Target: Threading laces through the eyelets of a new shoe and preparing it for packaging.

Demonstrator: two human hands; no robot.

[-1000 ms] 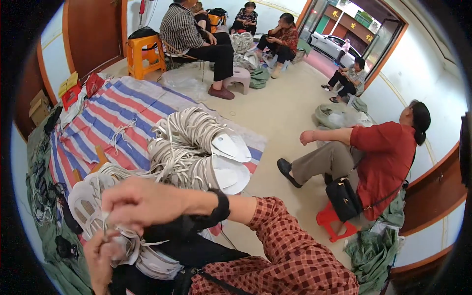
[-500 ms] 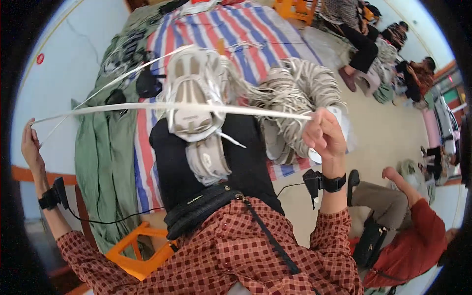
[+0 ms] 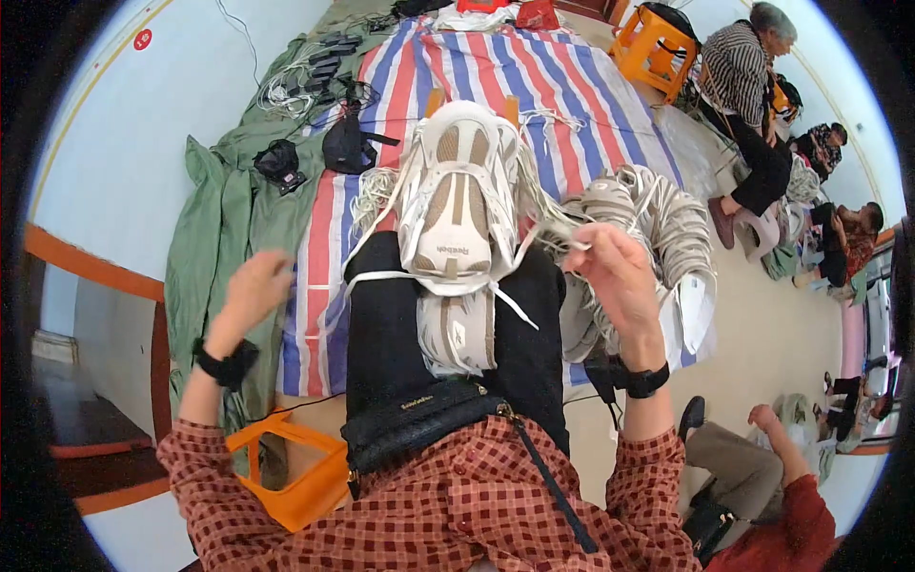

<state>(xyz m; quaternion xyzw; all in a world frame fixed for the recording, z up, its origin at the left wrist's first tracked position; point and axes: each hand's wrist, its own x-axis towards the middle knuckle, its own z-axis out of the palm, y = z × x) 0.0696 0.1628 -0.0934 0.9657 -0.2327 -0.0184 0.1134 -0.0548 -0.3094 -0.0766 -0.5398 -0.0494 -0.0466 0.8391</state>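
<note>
On my lap, over black trousers, lies a white and beige shoe upper (image 3: 457, 205) with its tongue toward me. A white shoelace (image 3: 515, 303) threads through its near end, with one loose tip hanging toward me. Beneath it shows another beige shoe upper (image 3: 459, 336). My right hand (image 3: 618, 276), to the right of the shoe upper, is closed in a pinch on the white lace. My left hand (image 3: 254, 294) is raised left of my lap, apart from the shoe upper; motion smears its fingers, and a faint blurred lace lies between it and my knee.
Right of my knee stands a large nested stack of shoe uppers (image 3: 658, 238). A striped sheet (image 3: 572, 95) covers the surface ahead, with a black pouch (image 3: 353, 148) and green cloth (image 3: 214, 219) at left. An orange stool (image 3: 295, 467) is by my left hip. Several people sit at right.
The long lace stretched across between my hands is no longer taut. My left hand has come inward to the right, and the right hand slightly down. The view has shifted.
</note>
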